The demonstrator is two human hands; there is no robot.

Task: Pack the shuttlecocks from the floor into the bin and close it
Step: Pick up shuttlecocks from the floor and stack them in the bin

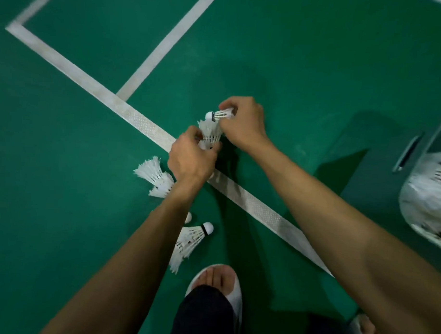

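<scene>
At frame centre, the left hand [189, 157] and right hand [243, 122] meet over the white court line [258, 208], holding white feather shuttlecocks [210, 131]. More white feather shuttlecocks on the floor [186, 243] lie lower centre. The grey bin [410, 153] sits at right edge.

Head-worn view, steeply downward, close over green floor [65, 136]

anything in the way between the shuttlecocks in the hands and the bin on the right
Nothing visible. Both the left hand and right hand hold shuttlecocks, and only bare green floor lies between them and the open bin.
</scene>
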